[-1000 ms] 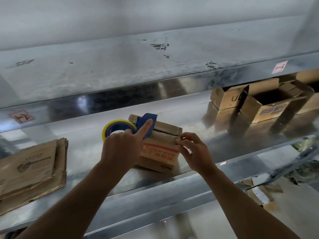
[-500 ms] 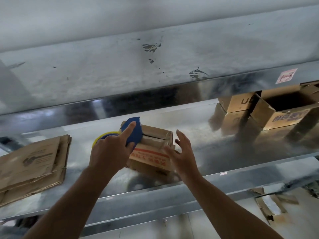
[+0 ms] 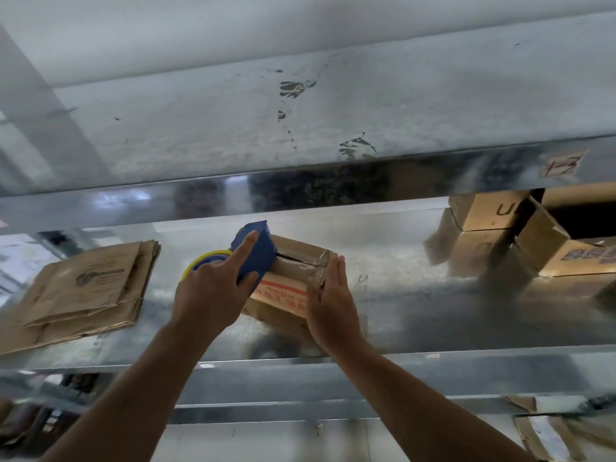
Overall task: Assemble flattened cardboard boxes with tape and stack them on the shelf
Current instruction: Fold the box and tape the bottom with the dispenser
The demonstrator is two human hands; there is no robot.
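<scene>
A small brown cardboard box (image 3: 286,288) with red print stands on the metal shelf (image 3: 416,311), its top flaps folded shut with a seam showing. My left hand (image 3: 213,291) grips a blue tape dispenser (image 3: 255,253) with a yellow tape roll (image 3: 203,261), its head set on the box's top left edge, index finger stretched along it. My right hand (image 3: 330,298) lies flat with straight fingers against the box's right side.
A stack of flattened cardboard boxes (image 3: 83,291) lies at the shelf's left. Assembled boxes (image 3: 493,215) and an open box (image 3: 566,248) stand at the far right. Another metal shelf (image 3: 300,188) hangs close above. Cardboard scraps (image 3: 546,431) lie on the floor below right.
My right hand went from pinching the box's top corner to lying flat against its right side. The dispenser in my left hand moved a little further onto the box top.
</scene>
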